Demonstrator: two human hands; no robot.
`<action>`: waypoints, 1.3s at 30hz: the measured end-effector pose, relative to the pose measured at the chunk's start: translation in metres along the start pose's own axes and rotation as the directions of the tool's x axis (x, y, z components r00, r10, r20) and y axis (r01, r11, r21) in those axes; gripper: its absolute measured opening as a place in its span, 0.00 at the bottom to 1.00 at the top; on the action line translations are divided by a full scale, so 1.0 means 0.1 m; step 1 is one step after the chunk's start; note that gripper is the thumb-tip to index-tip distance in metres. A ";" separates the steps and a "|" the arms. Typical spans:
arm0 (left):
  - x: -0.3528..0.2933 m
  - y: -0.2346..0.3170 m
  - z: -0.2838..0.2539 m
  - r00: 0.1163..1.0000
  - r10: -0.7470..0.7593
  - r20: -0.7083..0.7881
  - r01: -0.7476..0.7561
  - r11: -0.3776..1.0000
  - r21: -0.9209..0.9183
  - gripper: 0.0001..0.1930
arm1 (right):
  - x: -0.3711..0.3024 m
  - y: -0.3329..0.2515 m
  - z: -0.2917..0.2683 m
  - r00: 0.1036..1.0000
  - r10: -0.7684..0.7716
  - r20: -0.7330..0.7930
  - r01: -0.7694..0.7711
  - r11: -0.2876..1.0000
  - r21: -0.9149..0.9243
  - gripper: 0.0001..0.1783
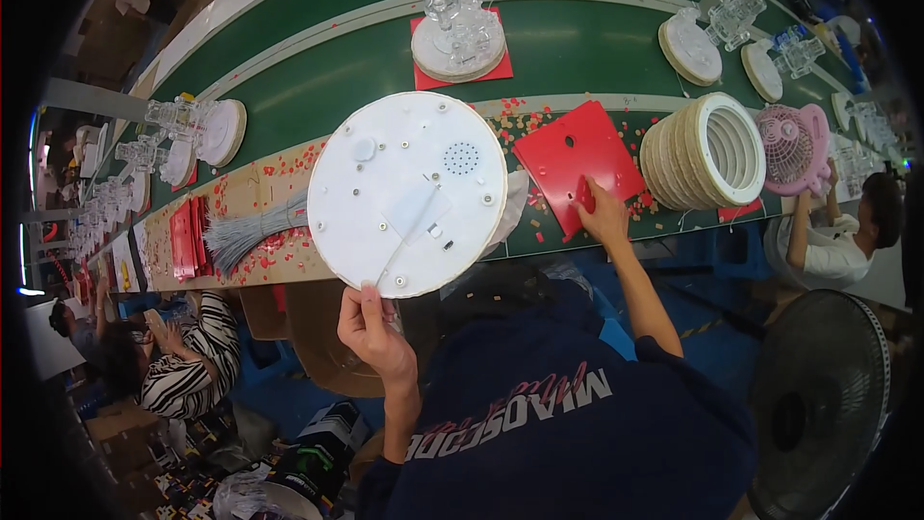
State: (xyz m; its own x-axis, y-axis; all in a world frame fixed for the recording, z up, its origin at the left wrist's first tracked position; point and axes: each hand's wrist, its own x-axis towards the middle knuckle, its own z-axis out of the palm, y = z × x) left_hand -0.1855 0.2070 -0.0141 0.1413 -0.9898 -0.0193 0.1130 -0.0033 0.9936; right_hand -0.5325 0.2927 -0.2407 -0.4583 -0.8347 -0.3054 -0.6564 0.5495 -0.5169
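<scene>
Head view: the left hand (377, 332) of the person holds a flat, round white disc (385, 188) with a pale rough-edged rim, gripping it at the lower edge. The thumb and fingers of this hand are closed in a pinch on the rim. The disc is raised in front of the workbench, its face toward the camera; this face carries small round metal-coloured fittings, a cluster of dark perforations, and a translucent square patch near the centre. The right hand (604, 216) reaches to a stack of glossy red square sheets (568, 149) with a small dark hole, located to the right of the disc. Its fingers are partly extended at the lower part of the stack; whether they grip a sheet cannot be told. Just right of the sheets lies a cylindrical stack of round white rings (717, 149) with beige edges, and next to it stands a pink plastic fan (791, 149). Left of the disc lies a bundle of thin grey wires (252, 234), beside further upright red sheets (185, 241). Beyond the disc, a clear plastic assembly on a round base (462, 39) rests on a green conveyor belt (327, 53).
</scene>
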 end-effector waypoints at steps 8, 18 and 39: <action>-0.02 -0.01 0.03 1.000 -0.006 -0.002 0.006 1.000 0.009 0.16 | -0.22 0.07 0.50 0.970 -0.067 -0.233 0.011 0.972 -0.233 0.58; 0.02 -0.05 0.08 1.000 0.026 -0.016 -0.027 0.999 -0.021 0.17 | -0.14 -0.01 0.22 0.970 -0.180 -0.166 0.125 0.946 -0.298 0.39; -0.11 -0.13 0.02 0.999 0.048 -0.024 -0.046 0.995 0.094 0.15 | -0.13 -2.07 -1.35 0.996 -0.082 0.033 -0.011 0.261 0.965 0.12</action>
State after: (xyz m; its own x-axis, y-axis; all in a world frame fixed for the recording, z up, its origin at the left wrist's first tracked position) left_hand -0.1907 0.2176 -0.0262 0.1706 -0.9850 0.0261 0.0134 0.0288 0.9995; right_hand -0.4718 0.1945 -0.0221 -0.3825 -0.8779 -0.2882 0.4119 0.1172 -0.9037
